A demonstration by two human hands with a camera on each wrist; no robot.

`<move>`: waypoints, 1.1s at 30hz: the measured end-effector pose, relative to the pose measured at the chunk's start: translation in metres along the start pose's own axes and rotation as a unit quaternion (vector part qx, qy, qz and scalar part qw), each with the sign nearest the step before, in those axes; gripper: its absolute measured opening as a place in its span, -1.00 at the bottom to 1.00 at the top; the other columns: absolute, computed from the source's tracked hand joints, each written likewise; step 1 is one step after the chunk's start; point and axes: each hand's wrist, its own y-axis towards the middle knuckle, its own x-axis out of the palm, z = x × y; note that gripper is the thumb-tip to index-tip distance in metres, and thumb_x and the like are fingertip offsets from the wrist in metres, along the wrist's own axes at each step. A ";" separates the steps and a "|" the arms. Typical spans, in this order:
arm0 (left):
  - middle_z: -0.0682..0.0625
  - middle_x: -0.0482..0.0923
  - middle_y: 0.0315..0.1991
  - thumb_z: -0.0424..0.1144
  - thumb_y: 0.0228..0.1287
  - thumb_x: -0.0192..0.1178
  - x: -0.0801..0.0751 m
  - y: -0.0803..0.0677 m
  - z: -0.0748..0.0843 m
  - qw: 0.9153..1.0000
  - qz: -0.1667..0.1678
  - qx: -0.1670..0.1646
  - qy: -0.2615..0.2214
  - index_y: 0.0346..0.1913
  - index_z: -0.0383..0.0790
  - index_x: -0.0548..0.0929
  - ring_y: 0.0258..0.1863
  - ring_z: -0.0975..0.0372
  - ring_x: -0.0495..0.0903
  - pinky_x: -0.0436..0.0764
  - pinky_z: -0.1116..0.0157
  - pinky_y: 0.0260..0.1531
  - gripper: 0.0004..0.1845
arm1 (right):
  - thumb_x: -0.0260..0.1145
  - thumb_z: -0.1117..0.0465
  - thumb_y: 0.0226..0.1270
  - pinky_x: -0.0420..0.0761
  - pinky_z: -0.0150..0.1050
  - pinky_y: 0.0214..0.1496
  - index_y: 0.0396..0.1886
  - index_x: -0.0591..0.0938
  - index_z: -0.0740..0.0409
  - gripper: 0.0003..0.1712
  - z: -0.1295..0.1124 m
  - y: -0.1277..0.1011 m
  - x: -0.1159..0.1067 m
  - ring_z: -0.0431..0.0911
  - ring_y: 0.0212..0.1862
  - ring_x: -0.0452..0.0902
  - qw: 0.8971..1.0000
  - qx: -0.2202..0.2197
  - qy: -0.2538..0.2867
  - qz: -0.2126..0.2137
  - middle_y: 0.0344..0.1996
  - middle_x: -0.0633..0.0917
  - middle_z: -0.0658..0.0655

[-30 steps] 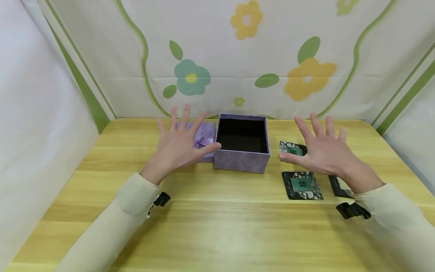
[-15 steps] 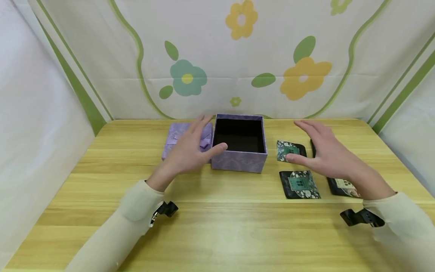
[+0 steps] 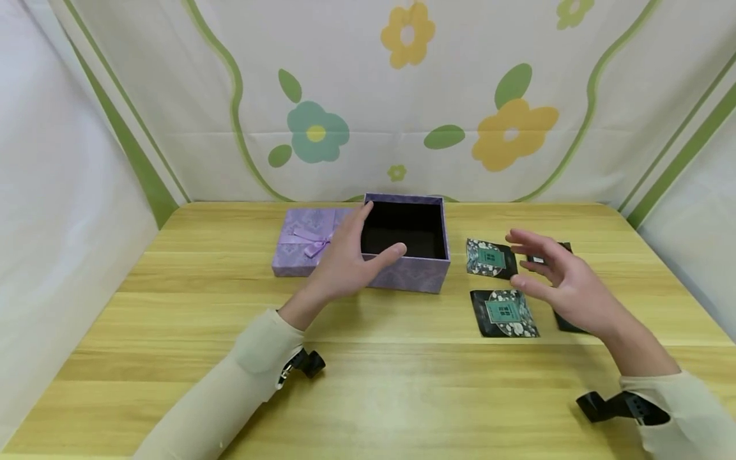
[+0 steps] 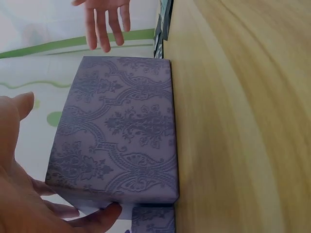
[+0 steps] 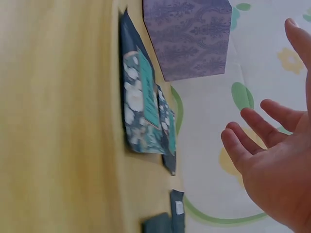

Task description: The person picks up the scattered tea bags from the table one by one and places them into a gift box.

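An open purple box (image 3: pixel 409 273) with a damask pattern and a black inside stands at the back middle of the table. My left hand (image 3: pixel 344 260) is at the box's left side, fingers loosely extended along that wall and thumb apart over the front. In the left wrist view its fingertips (image 4: pixel 109 216) lie right at the box's corner. My right hand (image 3: pixel 575 287) hovers, loosely bent and holding nothing, over dark flat sachets. Two sachets with green labels, a back one (image 3: pixel 489 258) and a front one (image 3: pixel 503 313), lie left of it. Two more are partly hidden beneath it.
Left of the box lies its purple lid (image 3: pixel 293 255) with a ribbon bow, partly behind my left hand. Behind the wooden table (image 3: pixel 368 396) hangs a white cloth (image 3: pixel 230 166) with printed flowers. White cloth also borders both sides.
Both hands have come down from a spread-finger pose. The left has moved right, to the box's side; the right has lowered over the sachets with its fingers bending.
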 end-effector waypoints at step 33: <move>0.20 -0.26 0.78 0.34 0.43 0.24 0.006 0.003 -0.016 0.998 -0.029 -0.012 -0.059 0.76 0.23 -0.10 0.76 0.08 -0.14 0.06 -0.25 0.65 0.04 | 0.65 -0.01 0.23 0.23 -0.72 0.28 0.57 0.44 -0.13 -0.06 0.021 -0.011 0.004 -0.56 0.35 0.27 0.988 0.022 -0.125 -0.090 0.46 0.50 0.00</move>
